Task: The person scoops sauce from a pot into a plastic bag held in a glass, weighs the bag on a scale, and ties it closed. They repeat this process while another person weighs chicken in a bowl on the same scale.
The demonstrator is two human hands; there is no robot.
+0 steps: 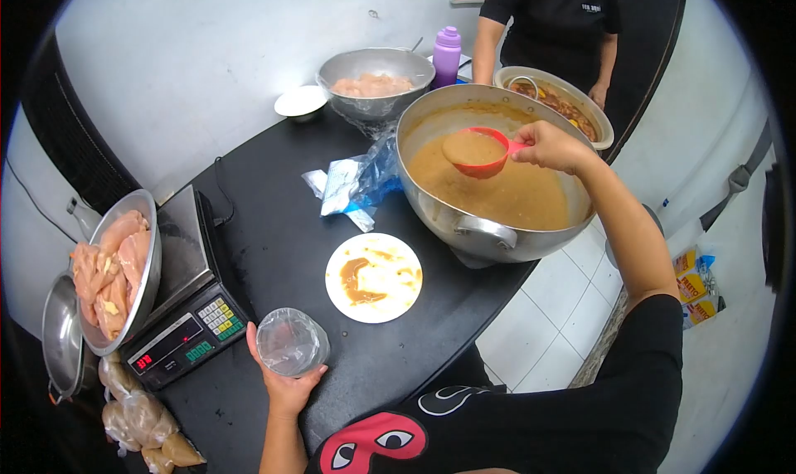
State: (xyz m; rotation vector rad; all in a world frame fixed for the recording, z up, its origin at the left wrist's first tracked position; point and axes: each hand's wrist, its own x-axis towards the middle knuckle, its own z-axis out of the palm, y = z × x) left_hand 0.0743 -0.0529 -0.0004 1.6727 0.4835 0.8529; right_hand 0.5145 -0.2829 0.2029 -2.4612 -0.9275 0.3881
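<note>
Where the red scoop (481, 172) is held: over brown liquid (473, 202) in the steel pot (439, 217), filled.
Right hand (551, 148): grasping the scoop's handle.
Left hand (286, 388): curled around a clear container (292, 343).
White plate (391, 304): sauce-smeared, between container and pot.

At two o'clock the scoop (485, 170) is red, the sauce (531, 199) tan. The bottle (447, 57) at one is purple, the meat (126, 258) at nine pink. The plate (400, 296) toward seven is white, smeared brown; at six, a red, white-eyed print (383, 441) marks the black shirt (539, 424).
</note>
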